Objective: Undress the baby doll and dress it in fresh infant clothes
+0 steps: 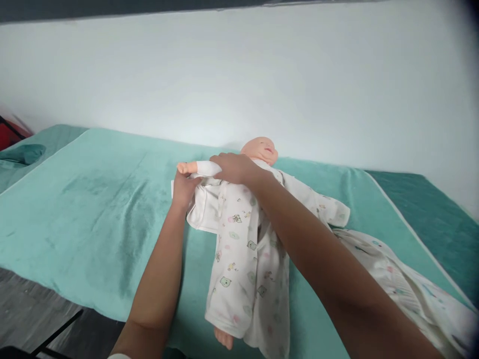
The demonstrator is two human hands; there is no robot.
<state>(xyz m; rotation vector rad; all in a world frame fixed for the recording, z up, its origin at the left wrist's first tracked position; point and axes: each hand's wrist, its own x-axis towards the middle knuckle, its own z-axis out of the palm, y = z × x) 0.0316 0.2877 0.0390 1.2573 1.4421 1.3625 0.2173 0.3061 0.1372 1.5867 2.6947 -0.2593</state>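
Note:
A baby doll (261, 148) lies on its back on a green cloth, its head toward the wall. It wears a white garment (235, 239) printed with small animals, and one bare foot (223, 339) pokes out below the hem. My left hand (184, 192) is closed around the doll's arm (187, 168) near its hand, thumb along the white cuff; some fingers are hidden underneath. Over the shoulder end of that same arm, my right hand (237, 168) grips the white sleeve (208, 168), fingers curled. White fabric (205, 207) hangs loosely below the arm. The doll's other sleeve (333, 210) stretches out to the right.
A crumpled printed cloth (396, 279) lies to the right, partly behind my right forearm. The green cloth (86, 214) covers the padded surface, backed by a white wall (239, 75). Something red (9, 135) shows at the far left, and dark floor (33, 299) at lower left.

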